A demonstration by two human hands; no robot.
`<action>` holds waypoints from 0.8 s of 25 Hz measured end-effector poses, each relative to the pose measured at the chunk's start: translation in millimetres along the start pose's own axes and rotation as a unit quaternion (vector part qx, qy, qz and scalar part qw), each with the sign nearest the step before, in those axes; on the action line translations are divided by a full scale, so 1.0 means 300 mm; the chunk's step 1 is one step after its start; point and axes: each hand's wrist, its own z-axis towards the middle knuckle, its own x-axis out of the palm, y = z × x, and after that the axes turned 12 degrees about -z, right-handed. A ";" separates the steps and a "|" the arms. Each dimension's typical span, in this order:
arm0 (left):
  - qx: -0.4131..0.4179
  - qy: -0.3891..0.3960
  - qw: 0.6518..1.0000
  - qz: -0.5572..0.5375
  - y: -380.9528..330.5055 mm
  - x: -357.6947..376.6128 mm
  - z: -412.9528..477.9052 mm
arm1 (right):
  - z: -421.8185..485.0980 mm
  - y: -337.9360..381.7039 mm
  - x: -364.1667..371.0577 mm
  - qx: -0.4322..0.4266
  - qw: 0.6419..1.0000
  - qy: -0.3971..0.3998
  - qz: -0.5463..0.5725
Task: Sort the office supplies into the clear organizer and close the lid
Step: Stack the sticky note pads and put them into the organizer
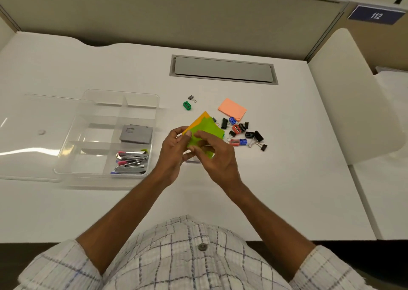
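Above the desk's middle, my left hand and my right hand together hold a stack of green and orange sticky notes, fingers curled round its lower edges. The clear organizer sits to the left, its lid lying open flat beside it. Inside it are a grey staple box and several staplers in the near right compartment. A salmon sticky pad lies to the right of the hands.
Black binder clips and red and blue sharpeners are scattered right of my hands. A green sharpener and a small binder clip lie behind. A grey cable hatch is set into the desk; partitions stand behind.
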 end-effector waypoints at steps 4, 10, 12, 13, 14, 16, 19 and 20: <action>-0.049 -0.011 0.998 -0.036 -0.070 -0.091 0.004 | 0.066 -0.003 -0.014 -0.073 0.988 -0.083 -0.112; -0.124 0.018 0.986 -0.111 -0.179 -0.217 -0.019 | 0.108 0.068 0.172 0.036 0.993 -0.071 -0.086; -0.139 0.019 0.980 -0.140 -0.216 -0.267 -0.024 | 0.124 0.127 0.271 0.060 0.984 -0.137 -0.098; -0.141 0.022 0.978 -0.150 -0.235 -0.290 -0.027 | 0.145 0.157 0.311 0.083 0.980 -0.157 -0.087; -0.133 0.031 0.979 -0.150 -0.252 -0.313 -0.028 | 0.169 0.187 0.346 0.106 0.977 -0.169 -0.072; -0.098 0.043 0.988 -0.111 -0.287 -0.374 -0.008 | 0.208 0.234 0.420 0.139 0.974 -0.171 -0.047; -0.043 -0.008 0.998 -0.033 -0.336 -0.471 0.081 | 0.237 0.272 0.502 0.150 0.977 -0.153 -0.012; -0.035 -0.030 0.999 -0.002 -0.360 -0.502 0.120 | 0.250 0.276 0.521 0.161 0.977 -0.140 0.013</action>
